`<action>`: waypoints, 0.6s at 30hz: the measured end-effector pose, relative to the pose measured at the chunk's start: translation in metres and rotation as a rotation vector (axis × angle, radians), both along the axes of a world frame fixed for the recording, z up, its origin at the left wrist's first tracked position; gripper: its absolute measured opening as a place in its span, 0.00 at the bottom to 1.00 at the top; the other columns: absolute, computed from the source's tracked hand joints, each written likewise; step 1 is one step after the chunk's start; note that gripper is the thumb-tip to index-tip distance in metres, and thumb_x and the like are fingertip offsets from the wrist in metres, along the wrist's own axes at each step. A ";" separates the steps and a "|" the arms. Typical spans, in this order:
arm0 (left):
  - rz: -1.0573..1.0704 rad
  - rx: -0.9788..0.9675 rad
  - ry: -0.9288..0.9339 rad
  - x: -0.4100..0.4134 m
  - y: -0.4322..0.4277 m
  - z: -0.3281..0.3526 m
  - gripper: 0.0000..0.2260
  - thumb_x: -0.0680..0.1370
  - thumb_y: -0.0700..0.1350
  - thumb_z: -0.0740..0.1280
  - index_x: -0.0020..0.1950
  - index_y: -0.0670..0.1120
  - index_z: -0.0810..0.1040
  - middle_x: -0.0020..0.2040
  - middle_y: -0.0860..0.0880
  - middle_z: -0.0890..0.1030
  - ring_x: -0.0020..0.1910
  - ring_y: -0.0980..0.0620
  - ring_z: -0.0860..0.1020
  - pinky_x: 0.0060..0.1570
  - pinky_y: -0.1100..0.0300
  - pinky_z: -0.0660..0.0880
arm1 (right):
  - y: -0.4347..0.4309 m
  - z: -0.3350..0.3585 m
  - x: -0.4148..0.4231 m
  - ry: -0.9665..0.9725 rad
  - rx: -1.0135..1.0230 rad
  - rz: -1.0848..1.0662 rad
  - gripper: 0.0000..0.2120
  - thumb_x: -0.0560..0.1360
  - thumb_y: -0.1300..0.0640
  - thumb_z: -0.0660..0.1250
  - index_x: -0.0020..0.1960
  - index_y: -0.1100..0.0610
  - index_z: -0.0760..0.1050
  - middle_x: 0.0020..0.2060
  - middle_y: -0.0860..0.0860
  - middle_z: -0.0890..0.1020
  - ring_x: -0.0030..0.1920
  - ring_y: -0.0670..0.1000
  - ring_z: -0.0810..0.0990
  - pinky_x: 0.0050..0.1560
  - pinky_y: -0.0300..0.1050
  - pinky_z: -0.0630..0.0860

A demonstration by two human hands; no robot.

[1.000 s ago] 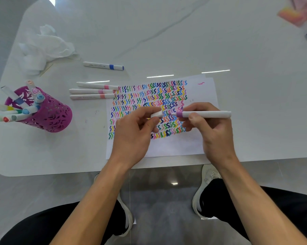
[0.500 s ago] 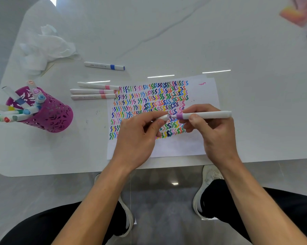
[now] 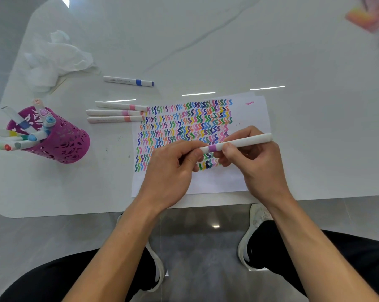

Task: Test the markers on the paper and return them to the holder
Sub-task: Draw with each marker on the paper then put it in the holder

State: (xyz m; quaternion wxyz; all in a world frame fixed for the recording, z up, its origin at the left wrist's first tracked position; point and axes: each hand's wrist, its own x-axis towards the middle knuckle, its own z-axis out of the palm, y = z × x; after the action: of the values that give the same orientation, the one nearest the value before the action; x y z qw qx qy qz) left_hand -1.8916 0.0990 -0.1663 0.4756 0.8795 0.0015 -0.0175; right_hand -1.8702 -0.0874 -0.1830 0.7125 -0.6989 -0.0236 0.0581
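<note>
Marker (image 3: 245, 141) pinched between left hand (image 3: 169, 171) and right hand (image 3: 260, 164) above paper (image 3: 216, 184), holder (image 3: 64, 147) well left.

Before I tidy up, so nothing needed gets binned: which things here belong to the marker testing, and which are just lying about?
Job: purple-banded marker, paper, magenta holder, three pink-banded markers, blue-banded marker.
Lying about: crumpled tissue, blurred pink-orange thing, far right.

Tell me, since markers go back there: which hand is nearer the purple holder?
Left. The left hand sits right of the holder over the paper; the right hand lies farther right.
</note>
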 end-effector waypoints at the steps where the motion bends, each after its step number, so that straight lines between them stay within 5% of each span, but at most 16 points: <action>1: 0.003 -0.010 0.001 -0.001 0.000 -0.001 0.09 0.82 0.42 0.67 0.58 0.50 0.84 0.41 0.56 0.83 0.38 0.57 0.81 0.39 0.67 0.76 | 0.000 0.000 0.000 0.003 0.006 0.001 0.04 0.78 0.62 0.72 0.50 0.63 0.80 0.39 0.52 0.88 0.39 0.52 0.88 0.40 0.43 0.83; 10: 0.053 -0.196 0.055 -0.005 -0.002 -0.005 0.10 0.82 0.39 0.65 0.56 0.51 0.84 0.36 0.55 0.81 0.34 0.55 0.78 0.37 0.65 0.74 | 0.005 0.001 -0.004 0.035 0.129 0.014 0.04 0.79 0.67 0.70 0.50 0.69 0.77 0.38 0.56 0.88 0.37 0.56 0.87 0.40 0.48 0.84; 18: 0.059 -0.235 0.089 -0.006 0.003 -0.002 0.09 0.82 0.39 0.66 0.53 0.51 0.84 0.35 0.53 0.82 0.32 0.54 0.79 0.35 0.64 0.75 | 0.010 0.001 -0.005 0.042 0.160 0.052 0.01 0.78 0.62 0.70 0.47 0.58 0.80 0.39 0.59 0.87 0.38 0.58 0.87 0.40 0.49 0.84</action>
State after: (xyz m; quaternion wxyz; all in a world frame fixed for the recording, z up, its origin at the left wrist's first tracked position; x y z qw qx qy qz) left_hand -1.8979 0.1018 -0.1681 0.5749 0.8158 0.0467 -0.0426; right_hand -1.8754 -0.0776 -0.1823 0.7646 -0.6376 -0.0312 0.0890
